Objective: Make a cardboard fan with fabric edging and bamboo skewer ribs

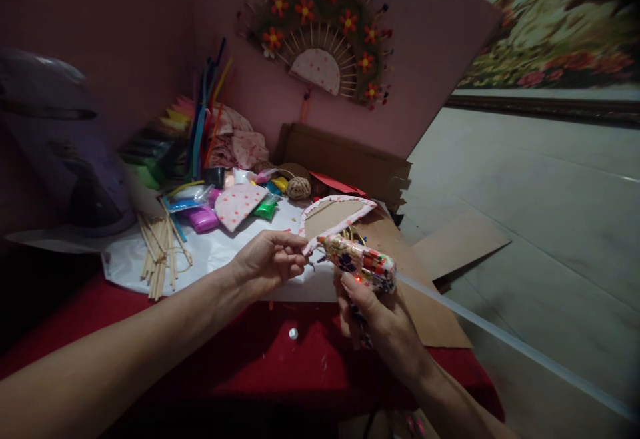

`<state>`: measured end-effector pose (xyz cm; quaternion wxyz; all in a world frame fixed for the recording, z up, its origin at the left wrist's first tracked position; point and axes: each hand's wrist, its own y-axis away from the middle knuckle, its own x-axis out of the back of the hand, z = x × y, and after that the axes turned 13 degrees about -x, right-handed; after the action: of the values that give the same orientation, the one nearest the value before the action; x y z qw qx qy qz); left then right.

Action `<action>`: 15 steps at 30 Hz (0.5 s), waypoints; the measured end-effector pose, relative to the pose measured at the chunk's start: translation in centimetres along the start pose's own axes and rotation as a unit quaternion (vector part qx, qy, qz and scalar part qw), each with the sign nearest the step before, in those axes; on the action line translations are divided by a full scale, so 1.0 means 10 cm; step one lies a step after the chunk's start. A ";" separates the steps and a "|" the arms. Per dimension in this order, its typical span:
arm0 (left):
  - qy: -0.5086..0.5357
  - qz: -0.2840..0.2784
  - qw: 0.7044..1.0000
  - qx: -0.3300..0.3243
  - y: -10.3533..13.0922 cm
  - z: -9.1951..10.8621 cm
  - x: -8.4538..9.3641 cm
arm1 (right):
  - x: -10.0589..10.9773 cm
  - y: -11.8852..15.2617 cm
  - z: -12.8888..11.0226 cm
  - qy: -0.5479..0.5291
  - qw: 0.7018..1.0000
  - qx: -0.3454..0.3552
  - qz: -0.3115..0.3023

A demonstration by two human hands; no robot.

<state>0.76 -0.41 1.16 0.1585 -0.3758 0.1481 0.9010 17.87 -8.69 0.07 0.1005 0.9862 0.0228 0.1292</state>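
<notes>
Above a red-covered worktop (pixel 200 352), a left hand (pixel 273 259) is pinching the near-left corner of a fabric-edged cardboard half-round (pixel 337 218), whose long axis is slanting away to the right; close by, a right hand (pixel 380 312) is gripping a flowered glue gun (pixel 357 262), its nozzle pointing left beside that corner, thumb lying along its side.

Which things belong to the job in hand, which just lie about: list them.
In the job:
flower-patterned glue gun
fabric-edged cardboard piece

Apparently just lying about:
wooden sticks
ball of twine
green packet
purple packet
</notes>
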 end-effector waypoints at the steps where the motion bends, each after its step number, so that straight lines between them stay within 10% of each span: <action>1: 0.005 -0.008 1.000 0.002 0.00 0.00 0.01 | 0.00 0.00 0.01 -0.011 1.000 0.006 0.001; 10: 0.026 -0.038 0.999 0.015 -0.05 -0.03 0.11 | 0.01 0.04 0.04 -0.100 0.995 0.013 0.012; 15: 0.032 -0.032 0.999 0.008 -0.02 0.00 0.07 | 0.29 -0.06 0.04 -0.027 0.984 0.073 0.160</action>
<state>0.41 -0.10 0.65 0.1856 -0.4078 0.1484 0.8816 20.72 -7.96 0.28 0.0066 0.9849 -0.1290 0.1152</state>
